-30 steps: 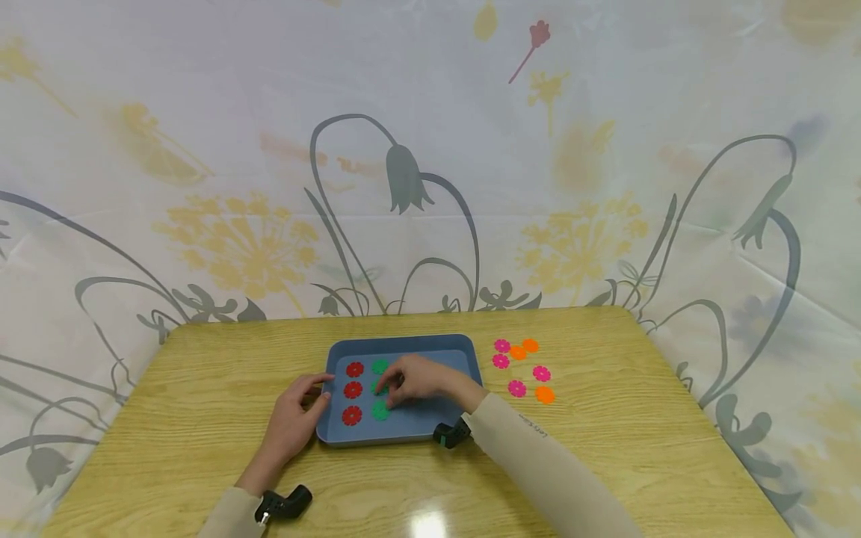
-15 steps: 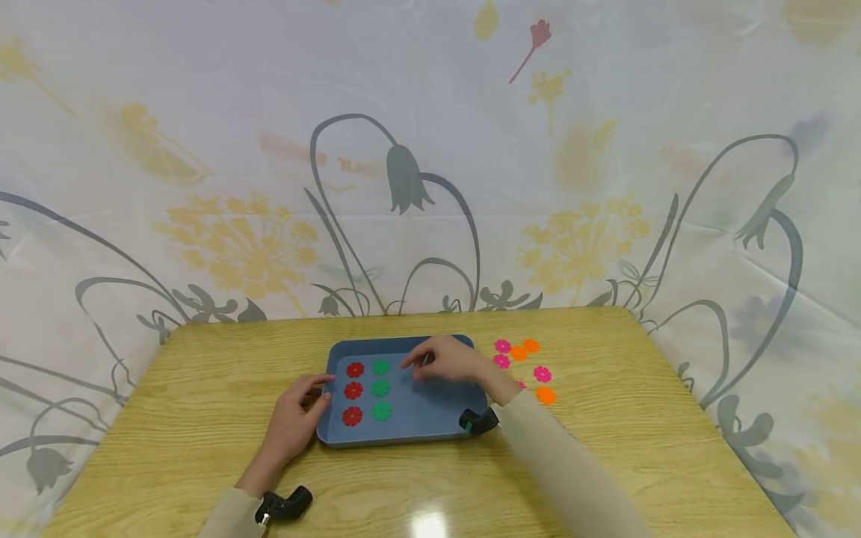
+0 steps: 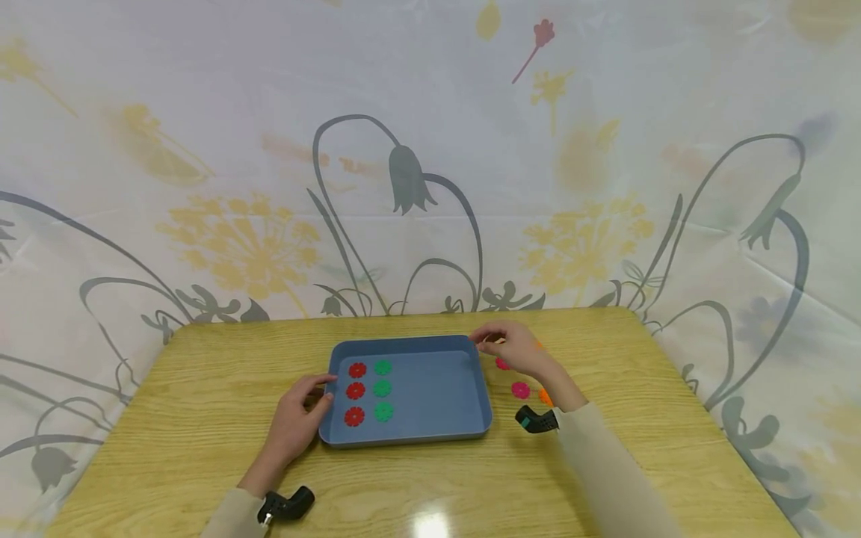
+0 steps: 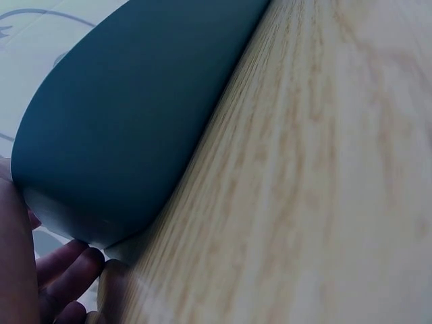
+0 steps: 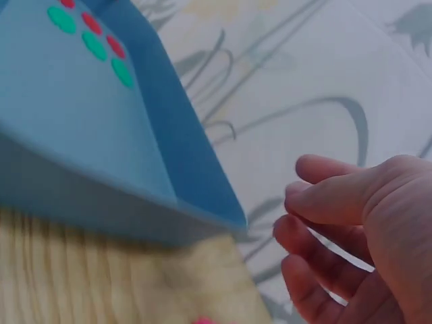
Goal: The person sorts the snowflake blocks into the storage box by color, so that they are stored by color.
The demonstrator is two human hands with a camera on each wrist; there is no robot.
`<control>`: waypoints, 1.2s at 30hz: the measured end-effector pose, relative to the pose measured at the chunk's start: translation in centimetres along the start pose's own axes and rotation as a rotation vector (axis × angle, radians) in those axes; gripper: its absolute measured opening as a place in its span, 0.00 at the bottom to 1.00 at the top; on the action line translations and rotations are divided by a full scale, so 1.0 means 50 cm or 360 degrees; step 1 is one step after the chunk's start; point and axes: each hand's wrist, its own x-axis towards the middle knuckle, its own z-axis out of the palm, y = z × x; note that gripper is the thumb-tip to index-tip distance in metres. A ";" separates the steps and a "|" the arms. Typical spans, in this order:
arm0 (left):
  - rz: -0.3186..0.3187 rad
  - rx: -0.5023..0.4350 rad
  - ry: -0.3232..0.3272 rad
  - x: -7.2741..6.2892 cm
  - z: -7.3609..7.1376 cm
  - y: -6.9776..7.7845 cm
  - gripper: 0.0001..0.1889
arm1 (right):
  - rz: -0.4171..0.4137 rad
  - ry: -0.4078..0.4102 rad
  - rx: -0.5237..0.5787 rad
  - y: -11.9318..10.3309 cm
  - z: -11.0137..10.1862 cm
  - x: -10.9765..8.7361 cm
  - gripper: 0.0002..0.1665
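Observation:
A shallow blue tray [image 3: 437, 403] lies on the table with a column of red flower-shaped discs [image 3: 355, 390] at its left and a column of green flower-shaped discs [image 3: 383, 388] beside it. My left hand [image 3: 296, 415] holds the tray's left edge, index finger and thumb at the rim; in the left wrist view, bent fingers [image 4: 71, 273] press near the tray corner. Over the far right corner of the tray is my right hand [image 3: 514, 349], fingers loosely bent. The right wrist view shows nothing between that hand's fingers [image 5: 324, 202].
Right of the tray lie pink discs [image 3: 521, 390] and orange discs [image 3: 546, 397], partly hidden under the right hand and forearm. A wooden table [image 3: 202, 418] carries everything, with a flower-printed curtain [image 3: 430, 246] along its back edge.
My right hand has left the green discs, crossed the tray to the right and now hovers past its right rim near the loose discs. The left hand stays on the tray's edge.

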 end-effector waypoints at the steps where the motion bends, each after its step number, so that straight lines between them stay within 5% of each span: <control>1: 0.0001 0.0002 0.0002 0.000 0.000 0.000 0.15 | 0.0021 0.0042 0.0012 0.009 -0.008 -0.010 0.12; 16: -0.0011 0.0012 0.0004 0.002 0.001 -0.003 0.14 | 0.0344 0.0331 -0.0067 0.142 -0.072 -0.140 0.09; 20: -0.0010 0.0014 0.0003 0.001 0.001 0.001 0.14 | 0.0328 0.0359 -0.0054 0.162 -0.077 -0.163 0.10; 29: -0.0007 0.0021 0.0003 -0.001 0.002 0.002 0.14 | 0.0243 0.0170 0.0148 0.169 -0.088 -0.203 0.15; 36: 0.0013 -0.0002 -0.0004 -0.001 0.001 -0.001 0.14 | 0.0329 0.0051 0.0185 0.165 -0.095 -0.213 0.20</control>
